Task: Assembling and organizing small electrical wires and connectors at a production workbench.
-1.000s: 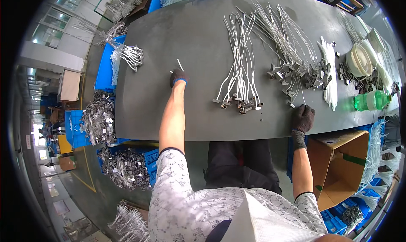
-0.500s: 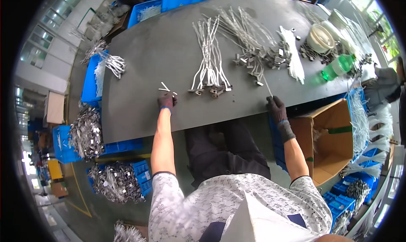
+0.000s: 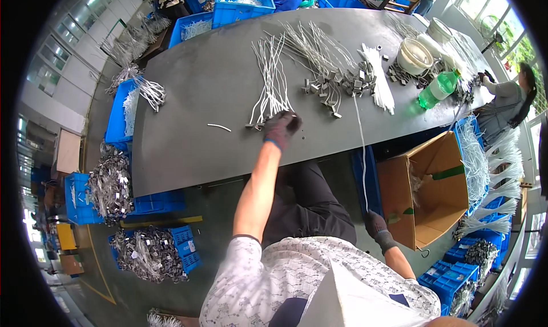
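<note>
My right hand [image 3: 377, 225], in a dark glove, hangs below the table's front edge, closed around the end of a long pale cable [image 3: 362, 138]. That cable runs taut up over the edge to a tangled pile of cables with grey connectors [image 3: 328, 87]. My gloved left hand [image 3: 282, 127] is closed at the near end of a spread bundle of white cables [image 3: 268, 81], covering some of their connectors. Whatever its fingers hold is hidden. A short white piece [image 3: 219, 127] lies to its left on the dark table [image 3: 194, 155].
On the table's right are white strips [image 3: 377, 78], a cream bucket [image 3: 415, 57] and a green bottle [image 3: 438, 90]. A cardboard box [image 3: 397, 184] stands below the front edge. Blue crates [image 3: 242, 7] line the far side. Another person [image 3: 505, 107] works at the right.
My left hand has moved right, from the short white pieces to the bundle's connectors; fewer pieces lie there. My right hand has drawn the cable toward me, down past the table edge.
</note>
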Action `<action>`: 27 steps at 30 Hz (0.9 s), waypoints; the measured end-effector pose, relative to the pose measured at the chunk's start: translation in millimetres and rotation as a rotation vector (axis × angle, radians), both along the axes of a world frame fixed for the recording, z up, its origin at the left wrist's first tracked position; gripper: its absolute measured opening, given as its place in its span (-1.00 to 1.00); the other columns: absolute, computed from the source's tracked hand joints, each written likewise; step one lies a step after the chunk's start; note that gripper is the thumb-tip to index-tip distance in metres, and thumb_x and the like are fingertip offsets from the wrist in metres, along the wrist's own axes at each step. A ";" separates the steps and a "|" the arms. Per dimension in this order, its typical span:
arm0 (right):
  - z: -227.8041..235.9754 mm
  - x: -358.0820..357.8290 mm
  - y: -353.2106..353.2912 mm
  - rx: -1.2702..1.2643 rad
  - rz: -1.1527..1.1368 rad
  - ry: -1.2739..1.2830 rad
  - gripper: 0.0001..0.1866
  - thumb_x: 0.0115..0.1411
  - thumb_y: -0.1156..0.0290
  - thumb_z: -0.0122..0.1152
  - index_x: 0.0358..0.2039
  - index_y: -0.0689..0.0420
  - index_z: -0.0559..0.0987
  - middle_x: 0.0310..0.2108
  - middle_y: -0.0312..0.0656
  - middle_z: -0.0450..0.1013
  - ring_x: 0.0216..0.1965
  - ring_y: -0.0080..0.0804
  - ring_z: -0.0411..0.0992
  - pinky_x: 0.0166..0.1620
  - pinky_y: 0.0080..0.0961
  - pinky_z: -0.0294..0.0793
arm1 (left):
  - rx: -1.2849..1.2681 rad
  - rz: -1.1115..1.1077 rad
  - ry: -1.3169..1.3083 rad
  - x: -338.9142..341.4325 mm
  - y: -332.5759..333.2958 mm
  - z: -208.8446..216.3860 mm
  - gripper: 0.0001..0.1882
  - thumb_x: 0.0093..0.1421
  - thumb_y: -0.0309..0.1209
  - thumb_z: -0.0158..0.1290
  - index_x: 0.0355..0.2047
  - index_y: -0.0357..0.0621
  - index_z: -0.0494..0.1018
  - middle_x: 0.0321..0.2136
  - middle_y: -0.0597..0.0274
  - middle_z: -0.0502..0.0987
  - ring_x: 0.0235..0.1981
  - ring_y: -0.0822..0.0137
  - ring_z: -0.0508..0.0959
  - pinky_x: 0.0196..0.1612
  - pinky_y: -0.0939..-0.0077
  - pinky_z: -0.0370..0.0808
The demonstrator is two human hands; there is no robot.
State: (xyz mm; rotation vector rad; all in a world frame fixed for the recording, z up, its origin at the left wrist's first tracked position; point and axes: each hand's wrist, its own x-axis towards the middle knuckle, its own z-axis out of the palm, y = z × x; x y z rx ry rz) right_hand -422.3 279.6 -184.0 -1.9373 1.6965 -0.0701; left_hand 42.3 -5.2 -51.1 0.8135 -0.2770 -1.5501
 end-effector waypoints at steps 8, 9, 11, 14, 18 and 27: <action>90.8 82.6 -74.1 -0.083 0.250 0.079 -0.82 0.29 0.35 0.03 -0.19 0.07 0.57 -0.34 0.03 0.54 -0.21 0.09 0.54 -0.20 -0.05 0.53 | 0.012 0.415 -0.092 -68.3 -8.4 49.0 -0.86 0.38 -0.37 0.05 -0.25 -0.19 0.43 -0.45 0.14 0.62 -0.51 0.23 0.67 -0.43 0.29 0.69; 93.7 78.6 -74.3 -0.072 0.269 0.119 -0.83 0.28 0.36 0.05 -0.20 0.07 0.57 -0.36 0.02 0.55 -0.23 0.07 0.55 -0.22 -0.06 0.53 | -0.029 0.479 -0.183 -57.9 -11.3 56.1 -0.85 0.39 -0.37 0.03 -0.26 -0.20 0.40 -0.46 0.13 0.62 -0.53 0.25 0.66 -0.44 0.34 0.68; 93.5 66.5 -69.8 -0.061 0.296 0.157 -0.84 0.26 0.37 0.06 -0.22 0.06 0.57 -0.38 0.01 0.55 -0.25 0.06 0.56 -0.24 -0.06 0.53 | -0.130 0.649 -0.276 -42.7 -13.8 66.6 -0.83 0.40 -0.38 0.02 -0.29 -0.22 0.37 -0.46 0.12 0.61 -0.58 0.28 0.64 -0.48 0.39 0.65; 84.4 55.5 -59.6 0.026 0.290 0.229 -0.86 0.26 0.37 0.07 -0.24 0.06 0.57 -0.41 0.00 0.55 -0.27 0.05 0.56 -0.27 -0.07 0.53 | -0.141 0.592 -0.428 -33.3 -9.2 72.6 -0.80 0.40 -0.39 0.02 -0.36 -0.23 0.35 -0.50 0.13 0.61 -0.56 0.33 0.63 -0.48 0.46 0.63; 72.8 51.9 -52.1 -0.007 0.219 0.164 -0.86 0.27 0.34 0.08 -0.25 0.05 0.58 -0.42 0.00 0.56 -0.29 0.05 0.57 -0.28 -0.06 0.53 | -0.080 0.334 -0.401 -33.3 -1.6 67.8 -0.84 0.35 -0.42 0.08 -0.34 -0.24 0.44 -0.50 0.17 0.61 -0.50 0.34 0.65 -0.41 0.45 0.65; 72.1 36.1 -47.2 -0.006 0.192 0.157 -0.83 0.30 0.32 0.06 -0.20 0.08 0.56 -0.28 0.03 0.55 -0.19 0.09 0.55 -0.20 -0.07 0.53 | -0.109 0.133 -0.613 -16.3 5.3 45.2 -0.82 0.30 -0.38 0.16 -0.34 -0.27 0.52 -0.50 0.23 0.62 -0.51 0.41 0.63 -0.39 0.48 0.65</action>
